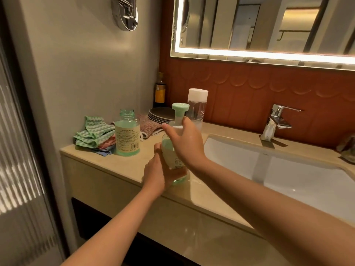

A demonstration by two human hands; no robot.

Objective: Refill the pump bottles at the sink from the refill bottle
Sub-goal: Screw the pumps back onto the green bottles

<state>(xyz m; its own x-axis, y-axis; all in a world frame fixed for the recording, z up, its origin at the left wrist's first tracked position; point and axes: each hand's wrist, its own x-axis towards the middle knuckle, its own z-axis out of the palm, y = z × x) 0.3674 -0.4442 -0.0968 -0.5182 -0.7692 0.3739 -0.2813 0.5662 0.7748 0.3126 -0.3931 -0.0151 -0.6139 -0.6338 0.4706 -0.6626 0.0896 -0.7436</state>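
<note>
At frame center, the left hand (pixel 155 172) grips the pump bottle (pixel 173 150) low; the right hand (pixel 185 143) wraps its neck.

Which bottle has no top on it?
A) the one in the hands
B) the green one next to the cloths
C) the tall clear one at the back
B: the green bottle has a bare, open neck beside the folded cloths.
</note>
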